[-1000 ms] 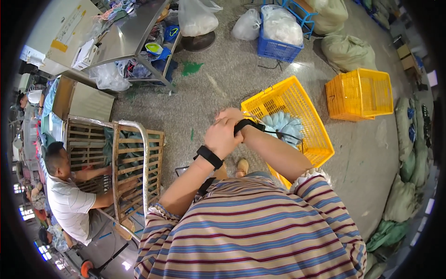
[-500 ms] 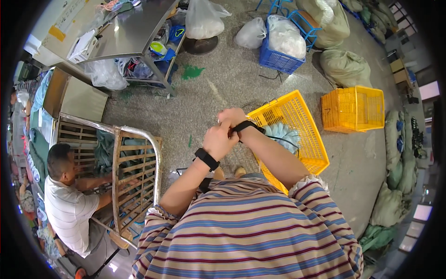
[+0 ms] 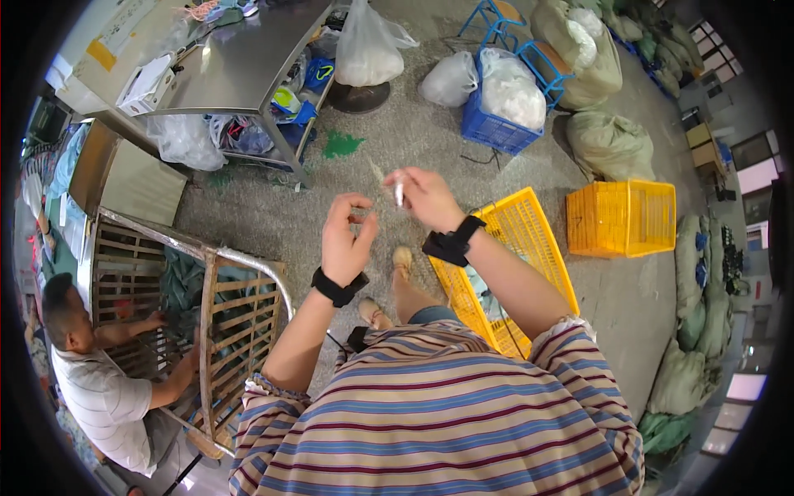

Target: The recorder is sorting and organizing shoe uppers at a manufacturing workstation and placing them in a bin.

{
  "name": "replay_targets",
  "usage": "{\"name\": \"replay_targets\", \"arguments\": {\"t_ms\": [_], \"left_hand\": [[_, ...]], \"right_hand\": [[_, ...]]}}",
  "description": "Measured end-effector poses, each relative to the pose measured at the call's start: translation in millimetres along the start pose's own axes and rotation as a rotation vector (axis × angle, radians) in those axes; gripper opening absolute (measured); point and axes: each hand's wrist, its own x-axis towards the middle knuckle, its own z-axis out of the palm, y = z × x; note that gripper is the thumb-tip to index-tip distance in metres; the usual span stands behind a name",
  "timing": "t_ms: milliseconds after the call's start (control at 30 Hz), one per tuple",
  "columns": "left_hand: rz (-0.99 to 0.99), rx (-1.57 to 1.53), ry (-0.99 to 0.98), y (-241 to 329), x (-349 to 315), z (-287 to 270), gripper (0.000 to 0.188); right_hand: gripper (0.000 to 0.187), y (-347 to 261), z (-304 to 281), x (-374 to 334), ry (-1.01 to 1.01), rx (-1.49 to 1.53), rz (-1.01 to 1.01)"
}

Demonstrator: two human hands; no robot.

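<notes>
My right hand pinches a small white object between thumb and fingers, in front of my body and above the grey floor. What kind of thing it is, I cannot make out. My left hand is raised beside it, fingers loosely bent and apart, with nothing visible in it. Each wrist wears a black strap. Under my right forearm lies a yellow plastic basket, tilted in view, with pale blue items partly hidden inside.
A wooden-slatted cart stands at left, where a person reaches into green cloth. Ahead are a metal table, a blue crate of white bags and stools. A second yellow basket and sacks stand right.
My hands were together and have come apart, the left one moving left. The white object now shows in my right hand. My feet show more, and the person at left has shifted.
</notes>
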Motion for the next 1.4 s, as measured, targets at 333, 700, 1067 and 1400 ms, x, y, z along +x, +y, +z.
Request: {"name": "replay_targets", "arguments": {"t_ms": [333,700,1067,1400], "left_hand": [[-0.015,0.032,-0.469,-24,48,10,0.062],[-0.422,-0.355,-0.831,-56,140,53,0.032],[-0.184,0.281,-0.828,-89,225,56,0.017],[-0.645,-0.922,-0.354,-116,287,11,0.018]], "right_hand": [[0.032,26,-41,42,-0.152,0.833,0.165],[0.029,50,-89,110,-0.167,0.865,0.150],[0.013,44,-103,165,0.162,-0.243,-0.194],[0.020,110,-103,168,-0.379,-0.608,0.147]]}}
